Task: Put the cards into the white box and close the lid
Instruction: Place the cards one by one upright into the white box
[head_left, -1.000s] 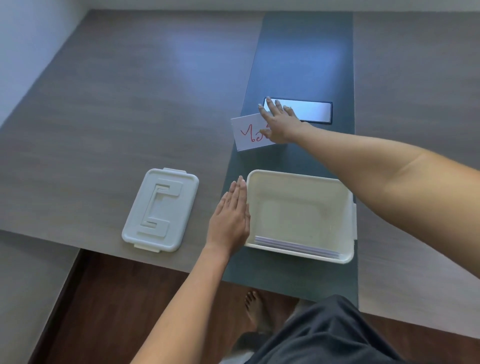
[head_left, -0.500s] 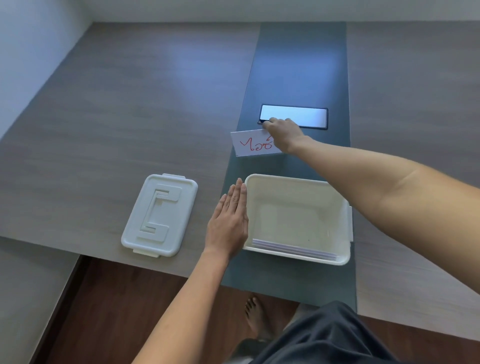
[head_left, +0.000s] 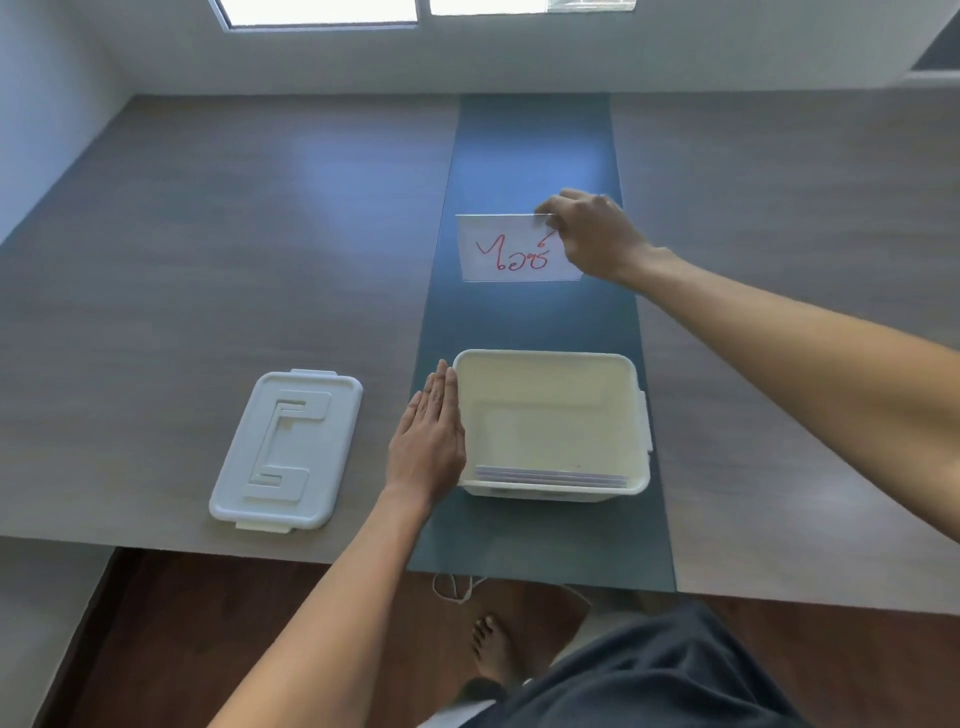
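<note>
Lid (head_left: 287, 451) lies flat on the grey table (head_left: 208, 249), well left of the box, top side up, clips at both short ends.

Left hand (head_left: 427, 441): flat, fingers straight and together, gripping nothing; its inner edge rests against the left wall of the box (head_left: 552, 426).

Box: white, uncovered, sits on the dark strip (head_left: 530, 156) that runs down the middle of the table. Inside, a few cards (head_left: 550, 475) lie against the near wall; only their edges show.

Card (head_left: 511, 248): white, red handwriting facing the camera, held upright above the strip, beyond the box and apart from it.

Right hand (head_left: 597, 236): fingers pinched on the card's upper right corner, arm reaching in from the right. Whether the card's lower edge touches the strip cannot be told.
</note>
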